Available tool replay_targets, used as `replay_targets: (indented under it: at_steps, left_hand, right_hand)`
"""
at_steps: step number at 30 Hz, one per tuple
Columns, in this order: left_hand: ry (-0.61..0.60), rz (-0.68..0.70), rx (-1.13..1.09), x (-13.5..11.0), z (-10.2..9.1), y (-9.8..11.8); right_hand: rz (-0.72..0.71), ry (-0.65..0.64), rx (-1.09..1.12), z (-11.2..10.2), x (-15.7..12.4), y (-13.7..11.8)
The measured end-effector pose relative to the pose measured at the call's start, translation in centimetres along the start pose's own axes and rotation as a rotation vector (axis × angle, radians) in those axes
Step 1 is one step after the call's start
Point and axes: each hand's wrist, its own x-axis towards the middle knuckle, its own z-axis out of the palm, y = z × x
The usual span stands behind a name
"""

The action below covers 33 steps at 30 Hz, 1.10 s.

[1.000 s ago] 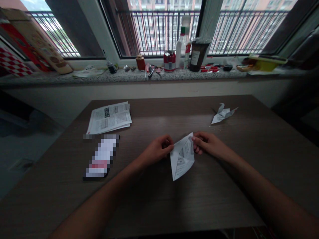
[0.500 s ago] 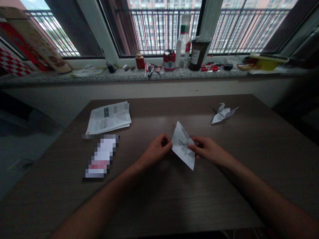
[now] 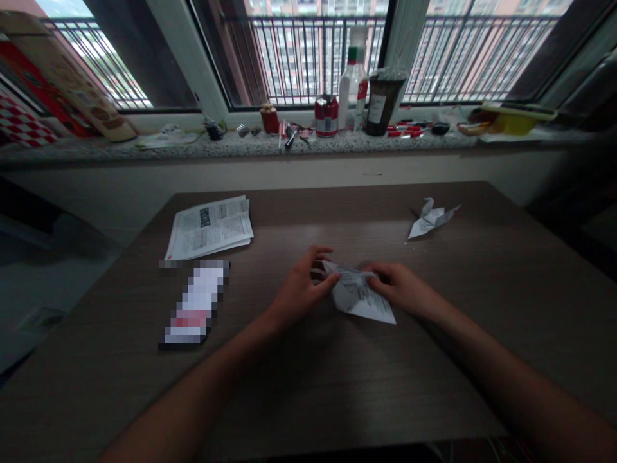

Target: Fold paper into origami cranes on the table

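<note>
A folded piece of printed paper [image 3: 362, 298] lies low over the middle of the dark wooden table [image 3: 308, 386], its long point toward the right. My left hand [image 3: 299, 289] pinches its left corner with thumb and forefinger, the other fingers raised. My right hand [image 3: 402, 287] grips the paper's upper right edge, fingers curled on it. Both forearms reach in from the bottom of the view.
A stack of printed sheets [image 3: 211, 226] lies at the table's back left. A flat blurred-out object [image 3: 195, 303] sits in front of it. A finished folded paper figure [image 3: 430, 219] rests at the back right. The window sill [image 3: 144, 149] holds a can, bottles, a cup and small items.
The folded paper has been turned and lowered: it hung point-down, then stood upright, and now lies nearly flat pointing right. Both hands stayed on it.
</note>
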Motion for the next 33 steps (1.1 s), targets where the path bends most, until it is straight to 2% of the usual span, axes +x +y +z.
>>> replay_targets:
  at_steps: [6,18,27,33]
  left_hand:
    - [-0.095,0.009,0.15,0.0,-0.2,-0.1]
    - [-0.04,-0.009,0.157,0.4,-0.1,-1.3]
    - [-0.27,0.021,-0.022,0.3,-0.4,-1.2]
    - [-0.354,0.057,-0.05,0.4,-1.4,-1.2]
  right_hand:
    - [-0.005,-0.031,-0.069,0.2,0.3,-0.1]
    - [-0.03,-0.012,-0.095,-0.3,0.1,-0.2]
    - [-0.086,0.015,-0.04,-0.3,0.0,0.4]
    - [-0.085,-0.032,0.025,-0.6,-0.5,0.3]
